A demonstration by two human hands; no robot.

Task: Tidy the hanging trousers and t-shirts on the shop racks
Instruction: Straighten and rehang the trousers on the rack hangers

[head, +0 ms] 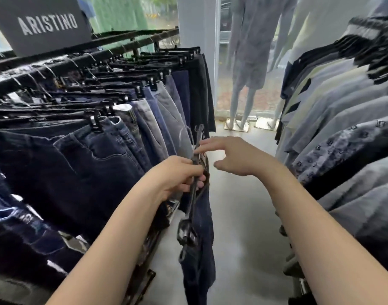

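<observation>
My left hand (178,176) grips a black clip hanger (194,190) that is off the rack, held tilted on end in the aisle. A pair of dark navy trousers (198,245) hangs down from the hanger toward the floor. My right hand (228,156) hovers just right of the hanger's upper end, fingers straight and spread, the fingertips touching or nearly touching the hanger. To the left, a long black rail (63,62) carries several jeans and trousers (83,155) on clip hangers, packed side by side.
A rack of grey and blue t-shirts and polos (343,119) lines the right side. The grey floor aisle (243,227) runs between both racks. Dressed mannequins (248,51) stand at the far window. A dark brand sign (43,23) sits above the trouser rail.
</observation>
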